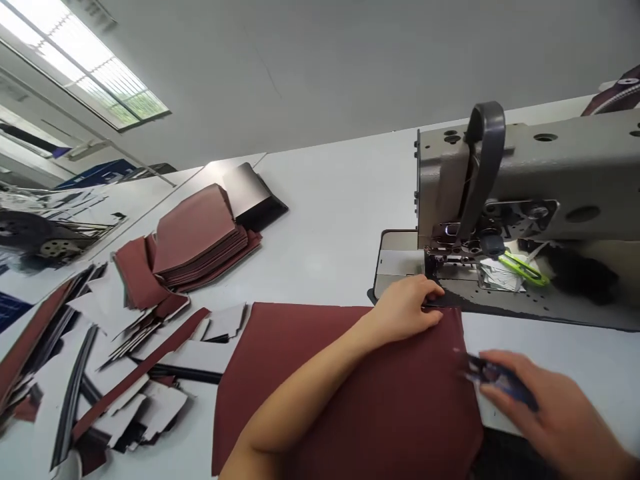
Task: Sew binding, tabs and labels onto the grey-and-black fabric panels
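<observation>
A large maroon leather-like panel (400,393) lies flat in front of me, its far edge by the sewing machine's bed. My left hand (407,307) reaches across it, fingers curled at that far edge near the needle area, with the thumb on the panel. In my right hand (555,393) is a pair of thread snips (500,380) with dark blue handles. Their blurred tips point left, over the panel's right edge. The grey sewing machine (530,180) stands just beyond both hands.
On the left are a stack of maroon pieces (195,230), a black piece (255,197), and scattered pale, black and maroon strips (145,367). A yellow-green tool (523,268) rests on small white pieces (500,275) on the machine bed. The white table (325,253) extends behind the panel.
</observation>
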A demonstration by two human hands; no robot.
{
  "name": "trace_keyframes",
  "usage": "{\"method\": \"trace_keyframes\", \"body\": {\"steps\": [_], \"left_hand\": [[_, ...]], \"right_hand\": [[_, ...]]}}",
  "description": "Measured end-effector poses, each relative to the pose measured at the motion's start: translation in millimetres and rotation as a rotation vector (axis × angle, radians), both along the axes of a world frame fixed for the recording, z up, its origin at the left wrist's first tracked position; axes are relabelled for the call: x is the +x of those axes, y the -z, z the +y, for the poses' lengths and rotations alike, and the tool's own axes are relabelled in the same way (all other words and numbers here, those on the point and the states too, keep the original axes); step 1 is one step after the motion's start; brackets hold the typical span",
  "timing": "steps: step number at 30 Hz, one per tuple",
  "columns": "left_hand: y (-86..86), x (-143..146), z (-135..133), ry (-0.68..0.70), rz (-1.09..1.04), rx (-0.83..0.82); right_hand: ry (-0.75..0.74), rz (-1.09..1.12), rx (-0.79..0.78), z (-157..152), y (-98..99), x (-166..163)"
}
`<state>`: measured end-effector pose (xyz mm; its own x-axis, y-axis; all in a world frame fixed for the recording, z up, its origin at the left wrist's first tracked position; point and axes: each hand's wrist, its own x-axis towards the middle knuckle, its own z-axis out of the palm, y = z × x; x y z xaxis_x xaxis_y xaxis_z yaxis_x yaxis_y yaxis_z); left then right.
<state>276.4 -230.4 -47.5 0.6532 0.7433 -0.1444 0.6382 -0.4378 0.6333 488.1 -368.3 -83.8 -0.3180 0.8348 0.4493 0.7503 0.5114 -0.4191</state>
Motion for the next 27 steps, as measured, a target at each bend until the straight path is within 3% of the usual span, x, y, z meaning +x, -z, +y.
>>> {"method": "trace_keyframes", "body": {"steps": [4, 9, 17, 20, 27], "left_hand": [[4.6, -7.5, 8.3, 0.059, -0.009, -0.018], [9.0, -5.0, 6.0, 0.174, 0.091, 0.163], [16.1, -3.1, -0.1, 0.335, 0.292, 0.426], [13.4, -7.0, 2.6, 0.331, 0.236, 0.361], [0.6, -18.7, 17.6, 0.164, -0.029, 0.031]], "right_hand": [[0.146, -0.165, 0.001, 29.4, 3.8, 17.3], [0.153, -0.283, 0.049, 53.4, 3.4, 10.4], [0.125, -0.368, -0.117, 69.5, 7.4, 5.3], [0.119, -0.343, -0.199, 74.5, 6.2, 5.8], [0.189, -0.195, -0.311, 71.5, 1.8, 11.4]]}}
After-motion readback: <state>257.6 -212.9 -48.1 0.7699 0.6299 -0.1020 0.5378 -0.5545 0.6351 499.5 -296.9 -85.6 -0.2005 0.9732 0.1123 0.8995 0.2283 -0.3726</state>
